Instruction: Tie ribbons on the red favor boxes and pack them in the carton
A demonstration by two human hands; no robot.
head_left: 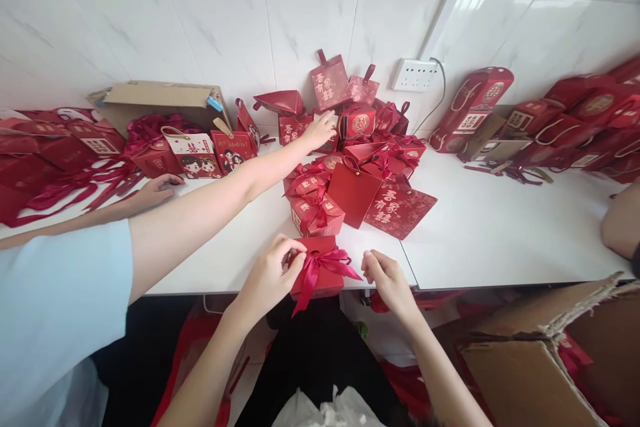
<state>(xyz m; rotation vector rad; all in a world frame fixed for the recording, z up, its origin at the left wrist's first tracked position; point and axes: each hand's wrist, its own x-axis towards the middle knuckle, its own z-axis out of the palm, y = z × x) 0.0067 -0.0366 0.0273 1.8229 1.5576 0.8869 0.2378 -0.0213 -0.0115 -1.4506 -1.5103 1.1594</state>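
A red gift box (325, 280) sits at the table's front edge, with a shiny crimson ribbon (320, 263) tied in a bow on top. My left hand (280, 267) is closed at the box's left side, thumb and forefinger pinched by the bow's left part. Just right of the bow, my right hand (385, 275) is curled closed near the ribbon's tail; whether anything is inside its fingers is hidden. Behind the box stand more bow-tied red boxes (317, 213). Flat red tags with gold characters (400, 207) lean beside them.
A co-worker's arm (225, 187) reaches across from the left to the central pile. Red boxes and loose ribbons (75, 180) crowd the left, near a cardboard box (165, 97). More red boxes (590, 107) stand right. A torn carton (530, 373) is at lower right.
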